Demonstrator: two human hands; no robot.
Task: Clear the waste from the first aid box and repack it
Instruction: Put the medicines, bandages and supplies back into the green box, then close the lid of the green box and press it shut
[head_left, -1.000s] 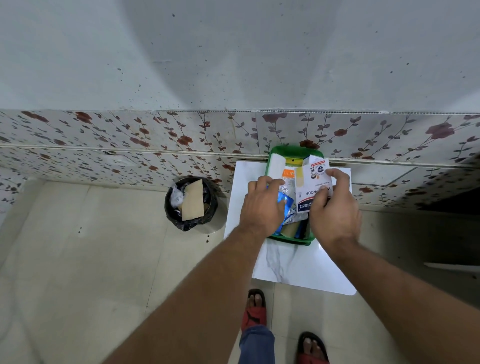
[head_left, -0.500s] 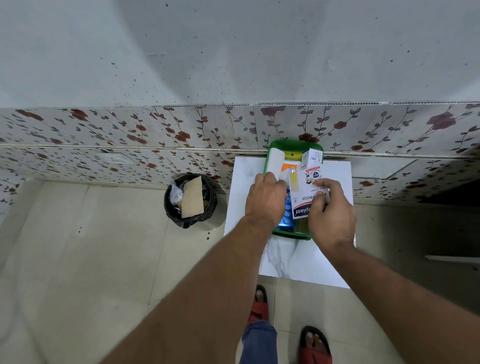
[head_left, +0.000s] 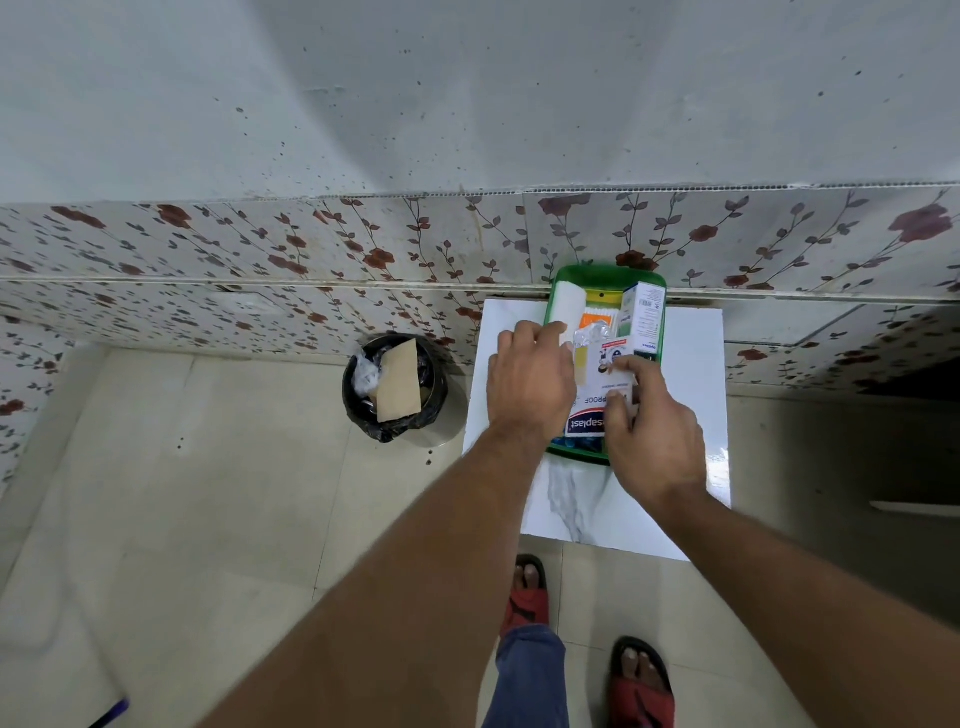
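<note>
Green first aid box (head_left: 563, 278) set on white table (head_left: 696, 364), nearly repacked. Plaster packet (head_left: 597, 402) pinched by right hand (head_left: 652, 441); left hand (head_left: 530, 384) fingers curled together over contents. Waste seen in bin (head_left: 393, 387). Closing judged outstanding.

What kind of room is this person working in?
Probably a plain room in a home, perhaps a utility corner. The signs: floral wall tiles below a painted wall, a pale tiled floor, and a small bin with a black liner beside the little white table.
</note>
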